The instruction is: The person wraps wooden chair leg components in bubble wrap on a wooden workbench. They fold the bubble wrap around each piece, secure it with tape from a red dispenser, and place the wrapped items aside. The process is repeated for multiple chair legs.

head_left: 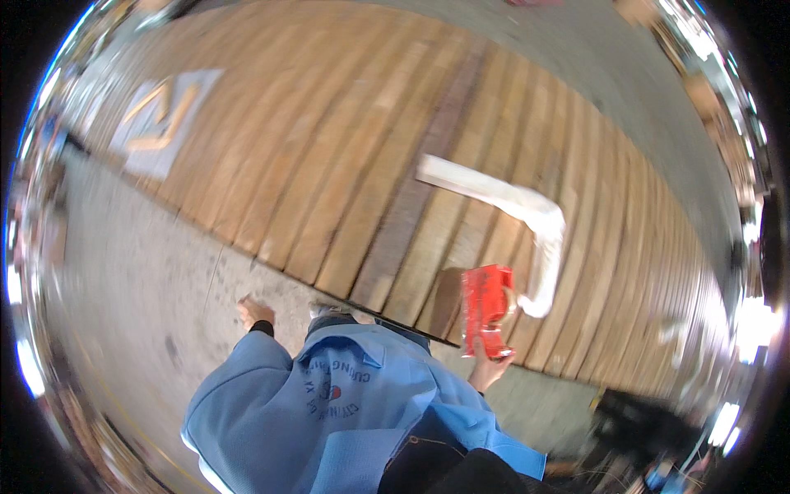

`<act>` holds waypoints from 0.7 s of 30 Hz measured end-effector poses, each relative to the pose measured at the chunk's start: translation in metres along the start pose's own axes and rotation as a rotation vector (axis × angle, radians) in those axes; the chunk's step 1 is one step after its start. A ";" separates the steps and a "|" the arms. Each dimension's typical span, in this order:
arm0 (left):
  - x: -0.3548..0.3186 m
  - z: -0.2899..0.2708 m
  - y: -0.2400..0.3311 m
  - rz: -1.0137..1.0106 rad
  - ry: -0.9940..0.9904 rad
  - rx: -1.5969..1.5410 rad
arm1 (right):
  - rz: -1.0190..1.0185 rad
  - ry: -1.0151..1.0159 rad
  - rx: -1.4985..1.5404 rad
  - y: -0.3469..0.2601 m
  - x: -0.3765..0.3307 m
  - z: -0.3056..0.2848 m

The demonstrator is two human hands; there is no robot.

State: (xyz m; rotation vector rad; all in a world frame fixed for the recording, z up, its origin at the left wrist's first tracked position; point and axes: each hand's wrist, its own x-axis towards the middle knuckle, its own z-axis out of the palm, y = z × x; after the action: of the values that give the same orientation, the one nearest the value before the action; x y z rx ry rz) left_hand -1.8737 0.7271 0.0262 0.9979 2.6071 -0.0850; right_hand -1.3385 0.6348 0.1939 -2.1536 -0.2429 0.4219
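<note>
Head view: our right hand (489,372) clasps the red dispenser (475,306) endwise, probably for control; our left hand's grip (256,312) we cannot tell.

On the slatted table (329,165), wooden strips (150,142) lie upon a sheet (150,167) at upper left and a wrapped piece (541,212) right of centre, tape dispenser (484,300) at its lower left.

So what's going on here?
A person in a blue jacket holds what looks like a red tape dispenser in the right hand, over the near edge of a slatted wooden table. Near the dispenser, a bent white piece lies on the table. The left hand is away from the table, holding nothing visible.
</note>
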 end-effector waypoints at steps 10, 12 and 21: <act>0.061 0.027 -0.202 -0.334 0.122 -0.557 | -0.049 -1.131 0.234 -0.031 -0.263 0.299; 0.073 0.009 -0.240 -0.278 0.227 -0.592 | -0.082 -1.225 0.200 -0.067 -0.328 0.349; 0.263 -0.374 -0.349 0.190 1.270 -1.801 | -0.418 -0.468 0.170 -0.203 -0.432 0.630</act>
State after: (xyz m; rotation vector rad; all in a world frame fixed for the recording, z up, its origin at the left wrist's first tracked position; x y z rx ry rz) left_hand -2.3965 0.6992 0.2644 0.4056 1.7091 2.9277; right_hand -1.9835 1.0840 0.1116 -1.7531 -0.8688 0.6679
